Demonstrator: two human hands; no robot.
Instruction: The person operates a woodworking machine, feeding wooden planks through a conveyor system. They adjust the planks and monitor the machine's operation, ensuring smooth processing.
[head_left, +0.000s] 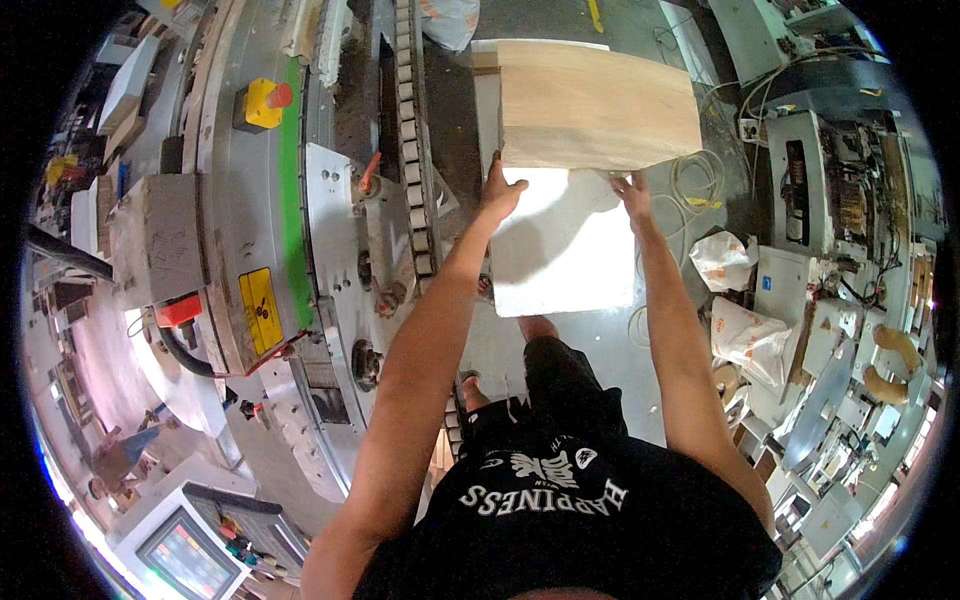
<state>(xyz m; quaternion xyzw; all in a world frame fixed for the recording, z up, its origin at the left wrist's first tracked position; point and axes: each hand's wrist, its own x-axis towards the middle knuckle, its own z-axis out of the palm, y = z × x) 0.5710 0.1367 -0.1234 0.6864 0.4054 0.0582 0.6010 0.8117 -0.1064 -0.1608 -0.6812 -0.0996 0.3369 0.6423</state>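
Note:
A light wooden panel (595,105) lies flat ahead of me, over a white board (565,245) that sticks out beneath its near edge. My left hand (500,192) grips the panel's near left corner. My right hand (632,192) holds the near edge further right. Both arms reach forward from the lower edge of the view, over my dark shirt and shorts.
A long grey machine (330,200) with a roller chain track, a green stripe and a yellow box with a red button (262,103) runs along my left. A control screen (190,560) sits at lower left. White plastic bags (725,260) and open cabinets with cables stand at right.

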